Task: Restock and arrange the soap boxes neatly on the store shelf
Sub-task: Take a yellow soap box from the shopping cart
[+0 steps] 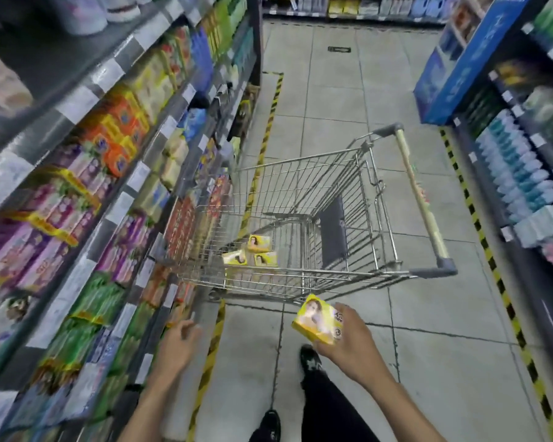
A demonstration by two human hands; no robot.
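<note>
A wire shopping cart (332, 199) stands on the grey tiled floor (332, 90). Its beige handle (419, 199) points right, and a dark seat flap (332, 231) hangs inside. Yellow-and-black hazard tape (479, 224) runs along both edges of the aisle. A blue cardboard display (454, 65) sits above rows of white and teal packs (517, 177). A black shoe (310, 357) shows near the bottom.
</note>
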